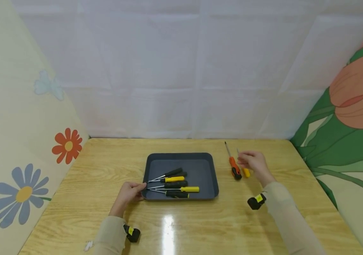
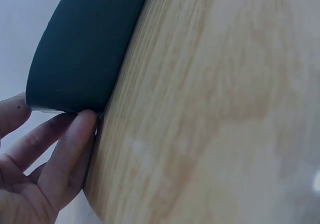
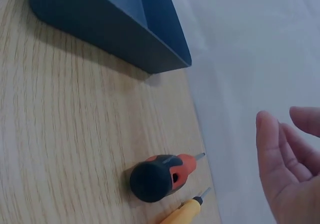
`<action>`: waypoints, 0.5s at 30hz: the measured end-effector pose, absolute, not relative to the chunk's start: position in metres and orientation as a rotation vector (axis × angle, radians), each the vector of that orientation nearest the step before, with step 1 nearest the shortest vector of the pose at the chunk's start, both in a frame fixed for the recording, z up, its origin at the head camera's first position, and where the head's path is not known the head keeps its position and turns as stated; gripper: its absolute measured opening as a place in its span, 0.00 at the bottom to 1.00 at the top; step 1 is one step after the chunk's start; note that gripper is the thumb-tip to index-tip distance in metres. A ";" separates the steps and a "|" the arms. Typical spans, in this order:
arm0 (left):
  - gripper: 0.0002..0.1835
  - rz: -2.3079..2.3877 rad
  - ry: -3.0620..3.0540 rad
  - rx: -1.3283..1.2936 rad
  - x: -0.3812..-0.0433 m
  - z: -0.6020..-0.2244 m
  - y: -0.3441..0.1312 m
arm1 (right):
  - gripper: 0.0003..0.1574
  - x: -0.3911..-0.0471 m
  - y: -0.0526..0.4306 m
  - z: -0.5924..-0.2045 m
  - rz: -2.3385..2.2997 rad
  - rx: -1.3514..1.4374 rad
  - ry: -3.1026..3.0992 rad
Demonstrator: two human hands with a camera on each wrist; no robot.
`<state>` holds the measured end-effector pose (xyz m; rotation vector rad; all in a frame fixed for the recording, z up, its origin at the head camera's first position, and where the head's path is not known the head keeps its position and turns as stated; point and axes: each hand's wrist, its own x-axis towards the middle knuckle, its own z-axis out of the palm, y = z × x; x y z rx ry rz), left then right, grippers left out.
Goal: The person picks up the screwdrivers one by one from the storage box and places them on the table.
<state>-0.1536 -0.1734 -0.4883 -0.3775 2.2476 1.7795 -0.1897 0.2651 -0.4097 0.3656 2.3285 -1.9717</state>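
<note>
A dark grey tray [image 1: 205,177] holds several screwdrivers, with black handles and yellow handles [image 1: 189,189], their shafts pointing left. My left hand [image 1: 131,193] grips the tray's left side near the front corner, thumb at the rim. In the left wrist view, fingertips [image 2: 82,121] touch the tray's outer wall [image 2: 85,48]. To the right of the tray lie an orange-and-black screwdriver [image 1: 235,168] and a yellow-handled screwdriver [image 1: 246,173]. My right hand [image 1: 254,163] hovers over the yellow one, partly hiding it. The right wrist view shows its fingers loosely bent, apart from both screwdrivers [image 3: 157,179], holding nothing.
The wooden table [image 1: 79,198] meets a white cloth backdrop [image 1: 168,71] at its far edge. Flower-printed panels [image 1: 25,141] stand at both sides. A small white scrap [image 1: 88,245] lies near the left forearm. Each wrist carries a small black camera [image 1: 256,202].
</note>
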 end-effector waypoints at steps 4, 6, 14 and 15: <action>0.13 1.782 2.242 -0.376 -0.155 -0.487 -0.173 | 0.30 -0.191 0.262 -0.407 -1.975 0.305 2.264; 0.13 1.774 2.245 -0.378 -0.156 -0.486 -0.173 | 0.29 -0.192 0.259 -0.406 -1.966 0.275 2.240; 0.14 1.762 2.254 -0.372 -0.158 -0.485 -0.172 | 0.30 -0.199 0.247 -0.401 -1.948 0.176 2.177; 0.14 1.764 2.252 -0.372 -0.158 -0.484 -0.172 | 0.30 -0.201 0.245 -0.401 -1.946 0.170 2.175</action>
